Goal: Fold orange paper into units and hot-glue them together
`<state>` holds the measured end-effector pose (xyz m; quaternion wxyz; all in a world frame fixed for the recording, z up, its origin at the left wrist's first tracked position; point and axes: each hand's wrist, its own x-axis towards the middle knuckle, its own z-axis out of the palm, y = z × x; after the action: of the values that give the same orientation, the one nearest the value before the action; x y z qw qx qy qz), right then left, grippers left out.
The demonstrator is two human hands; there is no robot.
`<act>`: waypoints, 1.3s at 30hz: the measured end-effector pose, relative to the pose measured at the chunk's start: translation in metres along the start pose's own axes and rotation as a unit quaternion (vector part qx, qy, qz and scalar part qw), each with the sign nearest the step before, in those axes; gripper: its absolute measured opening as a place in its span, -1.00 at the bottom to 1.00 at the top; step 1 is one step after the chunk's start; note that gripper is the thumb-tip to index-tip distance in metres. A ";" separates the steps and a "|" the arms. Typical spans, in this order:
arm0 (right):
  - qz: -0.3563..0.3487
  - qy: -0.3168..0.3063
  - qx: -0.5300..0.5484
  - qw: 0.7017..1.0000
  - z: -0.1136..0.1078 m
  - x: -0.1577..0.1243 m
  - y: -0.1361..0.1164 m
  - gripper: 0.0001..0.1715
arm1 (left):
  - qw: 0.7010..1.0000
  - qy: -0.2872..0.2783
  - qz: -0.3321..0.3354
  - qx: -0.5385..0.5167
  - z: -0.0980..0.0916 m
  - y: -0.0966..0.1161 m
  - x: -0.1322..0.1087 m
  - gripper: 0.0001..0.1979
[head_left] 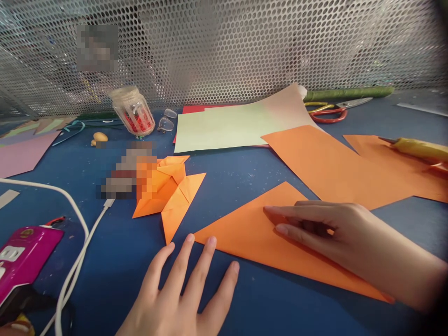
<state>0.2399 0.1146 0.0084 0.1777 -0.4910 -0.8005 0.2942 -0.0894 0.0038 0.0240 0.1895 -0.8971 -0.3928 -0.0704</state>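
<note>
An orange sheet folded into a triangle point(252, 228) lies flat on the blue table point(280, 308), its long edge toward me. My left hand point(189, 284) has its fingers spread, two fingertips at the triangle's left corner and nothing held. Over the triangle's right half rests my right hand point(325, 228), thumb and forefinger stretched out with a gap between them, the other fingers partly hidden. Left of the triangle stands a folded orange paper shape point(171, 186), partly covered by a blurred patch.
Orange sheets point(336, 168) and a pale green sheet point(224, 123) lie behind. Red-handled scissors point(329, 115), a jar point(135, 112) and glasses point(166, 123) sit near the metal mesh point(224, 51). At left are a magenta power strip point(35, 252) and white cables point(79, 261).
</note>
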 end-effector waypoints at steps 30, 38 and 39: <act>-0.496 -0.058 -0.292 0.816 -0.019 0.024 -0.042 -0.46 | 0.999 -0.030 0.034 0.011 -0.003 -0.013 0.015 -0.50; -0.451 -0.029 -0.255 0.855 -0.008 0.010 -0.013 -0.28 | 0.999 -0.027 0.029 0.025 -0.003 -0.010 0.014 -0.51; -0.444 -0.027 -0.251 0.860 -0.008 0.008 -0.010 -0.26 | 0.999 -0.027 0.028 0.025 -0.003 -0.010 0.014 -0.51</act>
<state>0.2335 0.1206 0.0209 0.1386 -0.1028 -0.9849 -0.0136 -0.0872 0.0185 0.0332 0.2032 -0.9045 -0.3737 -0.0310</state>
